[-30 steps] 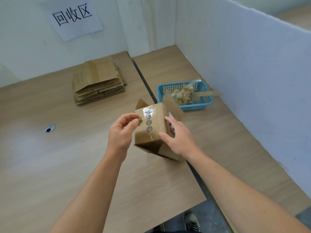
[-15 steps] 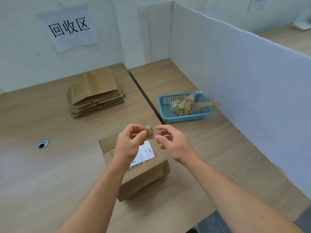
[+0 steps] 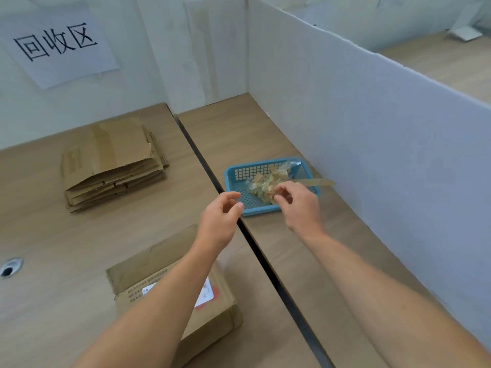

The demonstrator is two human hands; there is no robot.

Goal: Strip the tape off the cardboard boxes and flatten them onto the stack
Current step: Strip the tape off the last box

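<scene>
A small cardboard box (image 3: 132, 277) with a white label lies on the table below my left forearm, which hides part of it. The stack of flattened boxes (image 3: 114, 160) sits at the far left. My left hand (image 3: 220, 216) hovers by the gap between the tables, fingers loosely curled and holding nothing. My right hand (image 3: 299, 203) is over the blue basket (image 3: 230, 179) and pinches a tape scrap (image 3: 273, 193) at its fingertips, right beside the wad of stripped tape (image 3: 261, 185) in the basket.
A dark gap (image 3: 255, 243) divides the two wooden tabletops. A white partition (image 3: 372, 128) runs along the right side, close behind the basket. A cable hole (image 3: 9, 268) is at the left edge. A paper sign (image 3: 58, 41) hangs on the back wall.
The box went from both hands down onto the table. The tape scrap passed from my left hand to my right, which moved right and forward over the basket.
</scene>
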